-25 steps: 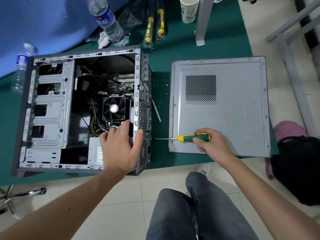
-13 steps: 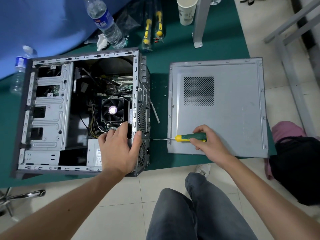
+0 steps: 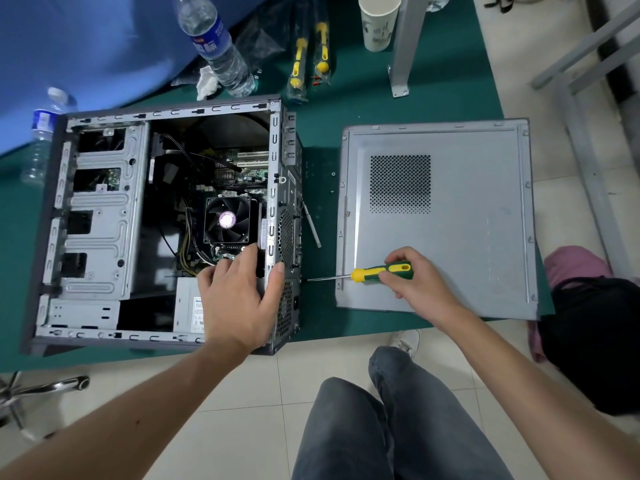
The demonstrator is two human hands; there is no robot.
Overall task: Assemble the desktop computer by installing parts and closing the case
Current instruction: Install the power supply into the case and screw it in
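Observation:
The open grey computer case lies on its side on the green mat, with the motherboard and a black CPU fan showing inside. My left hand rests on the case's rear right corner, fingers spread over the power supply and thumb on the back edge. My right hand grips a green and yellow screwdriver, held level with its tip at the case's rear panel. The loose side panel lies flat to the right, under my right hand.
Two water bottles lie behind and left of the case. Packaged screwdrivers, a paper cup and a metal table leg stand at the back. A thin metal strip lies between case and panel. A dark bag sits right.
Both hands hold almost the same places as before. My head has shifted a little, so the case and panel sit slightly lower and left in view.

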